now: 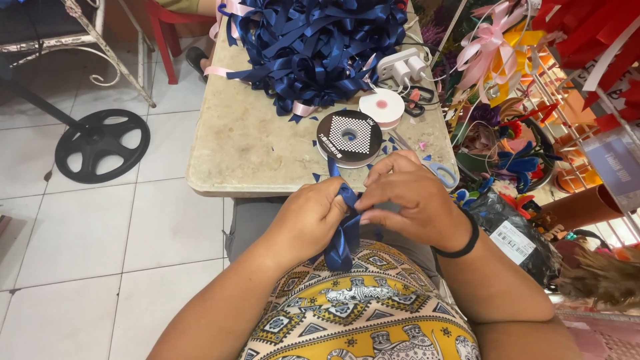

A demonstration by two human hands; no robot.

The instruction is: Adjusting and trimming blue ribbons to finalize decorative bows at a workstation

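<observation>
Both hands meet over the lap: the left hand (308,217) and right hand (405,200) pinch a folded blue ribbon (343,233), just below the worktop (253,147) edge.

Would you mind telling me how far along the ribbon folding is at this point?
Done: a large heap of navy ribbon pieces sits at the far end of the table. In hand: the left hand and right hand pinch a folded navy ribbon. Left: the ribbon spool looks to hold more, amount unclear.
</observation>
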